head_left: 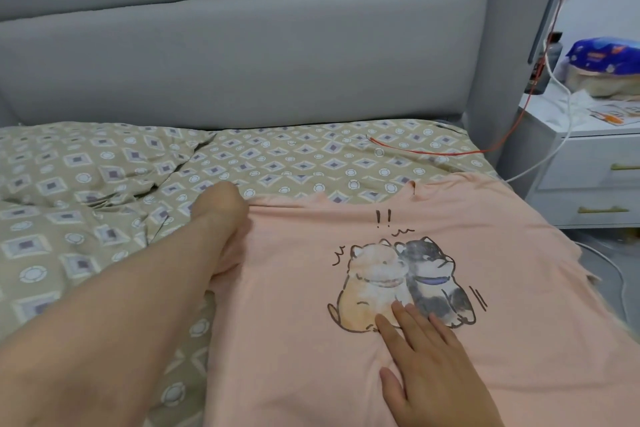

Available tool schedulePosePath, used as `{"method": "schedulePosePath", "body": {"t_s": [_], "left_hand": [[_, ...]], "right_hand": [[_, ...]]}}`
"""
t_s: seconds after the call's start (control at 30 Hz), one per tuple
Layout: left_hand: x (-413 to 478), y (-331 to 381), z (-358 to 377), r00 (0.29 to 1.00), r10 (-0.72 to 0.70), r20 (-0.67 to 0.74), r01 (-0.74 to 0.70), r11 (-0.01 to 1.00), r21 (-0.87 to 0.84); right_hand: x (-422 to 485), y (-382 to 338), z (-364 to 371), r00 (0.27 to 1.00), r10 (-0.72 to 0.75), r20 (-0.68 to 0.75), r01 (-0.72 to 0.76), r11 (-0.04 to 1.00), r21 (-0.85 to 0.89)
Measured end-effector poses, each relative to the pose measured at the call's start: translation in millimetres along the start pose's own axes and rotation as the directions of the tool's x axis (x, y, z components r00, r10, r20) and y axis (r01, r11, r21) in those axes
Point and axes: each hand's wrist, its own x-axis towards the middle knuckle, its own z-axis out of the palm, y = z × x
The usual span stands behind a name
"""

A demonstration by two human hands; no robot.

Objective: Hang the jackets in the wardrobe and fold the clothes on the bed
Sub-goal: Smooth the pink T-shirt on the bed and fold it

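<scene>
A peach T-shirt point(467, 288) with a print of two cartoon dogs lies spread face up on the right half of the bed point(277, 163). My left hand point(225, 222) reaches to the shirt's left shoulder, its fingers curled into the fabric at the edge, where the cloth bunches. My right hand point(429, 360) lies flat on the shirt just below the dog print, fingers straight and spread. The shirt's right side hangs a little over the bed's edge.
The bed has a tan patterned sheet, rumpled at the left point(86, 184), and a grey padded headboard point(242, 52). A red cable point(433, 151) trails across the sheet near the headboard. A white nightstand point(595, 156) with bags and cords stands at the right.
</scene>
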Motion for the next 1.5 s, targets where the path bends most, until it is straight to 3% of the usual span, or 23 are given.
{"method": "schedulePosePath", "body": {"t_s": [0.07,0.17,0.23,0.27,0.4,0.5,0.73,0.87,0.93,1.0,1.13,1.23,1.33,1.4,1.47,1.5], "left_hand": [[5.7,5.7,0.6,0.992,-0.036,-0.124,0.020,0.992,-0.127],[-26.5,8.7,18.8,0.985,0.057,-0.161,-0.113,0.927,-0.359],[-78.4,-5.0,39.9,0.970,0.091,-0.227,-0.179,0.896,-0.407],[-110.4,-17.6,51.8,0.967,0.097,-0.237,-0.183,0.908,-0.376],[-220.6,-61.7,80.0,0.998,0.053,-0.027,-0.056,0.990,-0.130],[-265.4,-72.2,84.1,0.996,0.083,0.043,-0.080,0.995,-0.066],[-285.0,-70.6,66.0,0.989,0.127,0.076,-0.119,0.987,-0.104],[-309.3,-76.1,59.3,0.987,0.114,0.114,-0.104,0.990,-0.093],[-340.9,-86.8,58.5,0.985,0.125,0.123,-0.114,0.989,-0.092],[-378.4,-100.7,56.7,0.979,0.119,0.168,-0.103,0.990,-0.099],[-460.0,-118.9,40.0,0.976,0.101,0.193,-0.080,0.990,-0.115],[-509.3,-120.9,28.2,0.988,-0.038,0.152,0.062,0.986,-0.154],[-532.8,-115.5,7.6,0.930,-0.252,0.266,0.334,0.880,-0.336],[-538.6,-114.0,-3.0,0.878,-0.288,0.383,0.446,0.784,-0.431],[-540.8,-114.7,-4.8,0.803,-0.295,0.518,0.582,0.579,-0.571],[-542.3,-113.3,-7.7,0.745,-0.273,0.608,0.661,0.421,-0.621]], "right_hand": [[0.6,1.6,1.6,1.000,-0.011,-0.018,0.011,1.000,-0.002],[0.7,2.5,-0.1,0.999,-0.016,-0.029,0.016,1.000,-0.001],[0.4,1.4,-1.4,1.000,-0.004,-0.013,0.004,1.000,0.004],[-1.0,0.1,-1.6,1.000,0.004,0.005,-0.004,1.000,0.005],[-6.1,-0.9,-4.7,0.998,0.029,0.060,-0.029,1.000,0.003],[-9.9,-1.4,-7.1,0.989,0.030,0.141,-0.030,1.000,-0.005],[-30.3,-11.2,-26.1,0.947,0.099,0.304,-0.087,0.995,-0.053],[-111.7,8.0,-50.8,0.926,-0.036,0.377,0.027,0.999,0.031],[-153.3,29.8,-68.8,0.937,-0.064,0.343,0.054,0.998,0.038],[-192.3,51.6,-84.5,0.957,-0.021,0.290,0.009,0.999,0.045],[-263.3,89.6,-109.0,0.928,0.151,0.342,-0.165,0.986,0.012],[-289.8,98.6,-122.8,0.871,0.381,0.311,-0.393,0.919,-0.024],[-307.5,92.0,-134.4,0.716,0.628,0.305,-0.669,0.742,0.042],[-320.3,96.3,-144.1,0.631,0.698,0.337,-0.758,0.648,0.077],[-328.5,106.7,-155.1,0.621,0.677,0.395,-0.766,0.632,0.121],[-330.4,110.3,-161.0,0.634,0.653,0.415,-0.761,0.622,0.184]]}}
